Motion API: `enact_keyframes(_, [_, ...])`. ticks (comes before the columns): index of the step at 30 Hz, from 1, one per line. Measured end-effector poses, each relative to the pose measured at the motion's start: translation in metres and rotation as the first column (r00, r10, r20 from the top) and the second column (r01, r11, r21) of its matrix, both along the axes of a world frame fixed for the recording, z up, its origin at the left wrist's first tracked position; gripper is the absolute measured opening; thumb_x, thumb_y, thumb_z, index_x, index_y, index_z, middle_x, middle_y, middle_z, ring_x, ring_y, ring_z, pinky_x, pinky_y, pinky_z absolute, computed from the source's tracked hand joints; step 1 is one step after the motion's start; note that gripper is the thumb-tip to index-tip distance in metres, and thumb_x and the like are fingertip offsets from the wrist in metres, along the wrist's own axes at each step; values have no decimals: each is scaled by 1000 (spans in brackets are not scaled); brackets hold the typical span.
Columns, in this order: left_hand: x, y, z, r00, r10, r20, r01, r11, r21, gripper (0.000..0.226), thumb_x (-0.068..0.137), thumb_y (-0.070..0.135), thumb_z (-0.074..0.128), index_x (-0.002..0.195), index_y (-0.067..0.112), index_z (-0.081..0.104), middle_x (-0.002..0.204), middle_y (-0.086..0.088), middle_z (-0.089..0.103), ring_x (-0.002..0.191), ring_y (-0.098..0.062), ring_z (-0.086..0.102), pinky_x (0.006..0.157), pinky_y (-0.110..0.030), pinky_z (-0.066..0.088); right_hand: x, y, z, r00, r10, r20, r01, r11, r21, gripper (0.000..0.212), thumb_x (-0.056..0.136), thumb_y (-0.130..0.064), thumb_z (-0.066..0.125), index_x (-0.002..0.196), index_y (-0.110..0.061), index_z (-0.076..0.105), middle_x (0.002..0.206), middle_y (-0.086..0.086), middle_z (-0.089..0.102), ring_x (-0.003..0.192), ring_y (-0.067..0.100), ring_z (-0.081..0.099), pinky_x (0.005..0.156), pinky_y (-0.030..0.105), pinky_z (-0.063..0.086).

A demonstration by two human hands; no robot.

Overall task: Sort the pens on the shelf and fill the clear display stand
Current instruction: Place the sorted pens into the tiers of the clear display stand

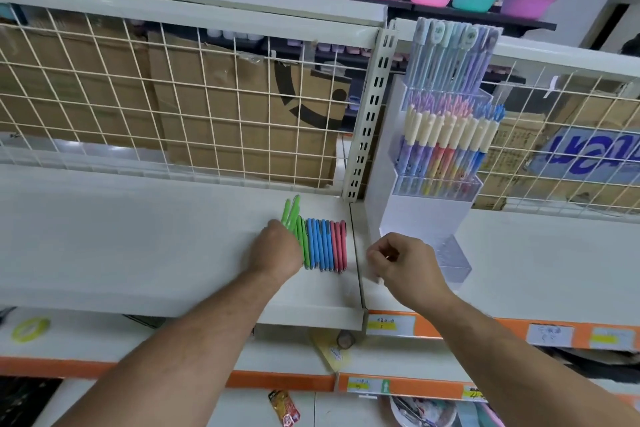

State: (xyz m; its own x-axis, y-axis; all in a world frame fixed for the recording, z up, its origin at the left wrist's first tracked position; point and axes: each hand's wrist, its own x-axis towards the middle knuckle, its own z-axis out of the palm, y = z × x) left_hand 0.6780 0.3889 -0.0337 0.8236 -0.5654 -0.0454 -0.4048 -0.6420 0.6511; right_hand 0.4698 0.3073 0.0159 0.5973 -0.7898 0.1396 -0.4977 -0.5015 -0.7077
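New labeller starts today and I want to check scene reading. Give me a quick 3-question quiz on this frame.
1. Multiple choice: the person's left grip touches pens of which colour? A green, B blue, C pink.
2. True or false: the lowest tier of the clear display stand holds pens.
3. Fill in: the row of pens on the shelf lies to the person's ___ of the stand.
Key: 1 A, the green pens. 2 false, that tier is empty. 3 left.
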Motion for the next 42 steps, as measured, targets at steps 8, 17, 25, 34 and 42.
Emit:
enact_keyframes(8, [-83, -17, 18, 777, -378, -503, 58, 839, -541, 16, 104, 14, 38, 101, 17, 53, 74, -4, 61, 59, -15, 58, 55, -29, 51, -2, -13, 17, 994, 58, 97, -75, 982, 176, 11, 93, -20, 68, 86, -13, 73, 71, 5, 72, 64, 22, 70, 63, 43, 60])
enact_keyframes(17, [-125, -32, 14, 807, -418, -417, 106, 797, -595, 17, 103, 11, 44, 95, 17, 59, 82, -1, 74, 76, -19, 72, 66, -29, 57, -29, -46, 20, 990, 73, 121, -92, 983, 158, 23, 93, -16, 69, 74, -7, 60, 70, 13, 68, 64, 19, 71, 64, 47, 60])
enact_keyframes(25, [-119, -36, -7, 843, -239, -481, -82, 828, -555, 13, 103, 12, 47, 96, 20, 55, 87, -9, 72, 65, -12, 68, 58, -23, 53, -50, -85, 37, 968, -31, 249, -13, 984, 175, 19, 96, -18, 66, 83, -6, 60, 75, 8, 72, 64, 8, 73, 50, 30, 58])
enact_keyframes(34, [-108, -40, -19, 816, -230, -531, -146, 806, -574, 9, 102, 13, 51, 96, 16, 56, 83, -9, 70, 67, -19, 68, 67, -35, 59, -28, -88, 32, 968, 43, 248, -72, 991, 111, 17, 96, -17, 65, 79, -17, 62, 66, -4, 71, 68, 13, 73, 59, 38, 63])
enact_keyframes(42, [-107, -39, -24, 827, -246, -505, -112, 809, -577, 8, 101, 14, 52, 98, 13, 59, 78, -6, 70, 68, -18, 69, 64, -30, 58, -14, -93, 22, 988, 64, 138, -69, 997, 32, 17, 96, -23, 65, 79, -25, 61, 69, -5, 71, 65, 17, 71, 63, 45, 63])
